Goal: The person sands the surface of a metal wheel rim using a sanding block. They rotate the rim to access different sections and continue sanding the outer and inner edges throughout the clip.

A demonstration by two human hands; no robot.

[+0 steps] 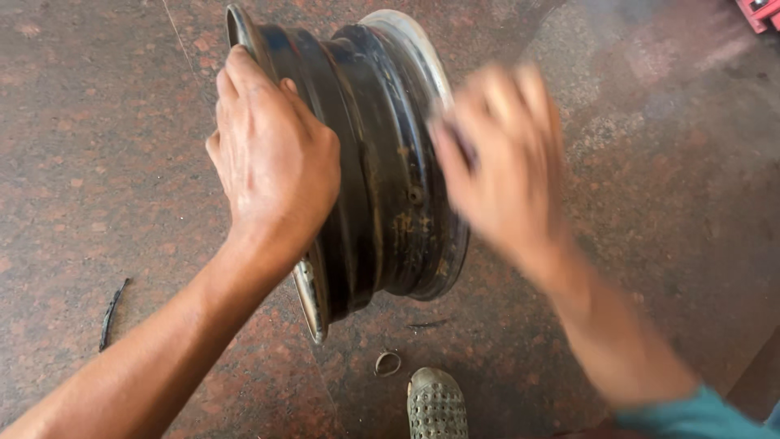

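Observation:
A dark, rusty steel wheel rim (386, 179) stands on its edge on the reddish stone floor (97, 162). My left hand (272, 158) lies over the rim's left flange and grips it from above. My right hand (504, 158) is motion-blurred against the rim's right flange; a small dark thing shows between its fingers, too blurred to name.
A small metal ring (387, 362) lies on the floor below the rim, beside the toe of a grey perforated shoe (436, 404). A thin black strip (111, 313) lies at the left. A red object (760, 12) shows in the top right corner.

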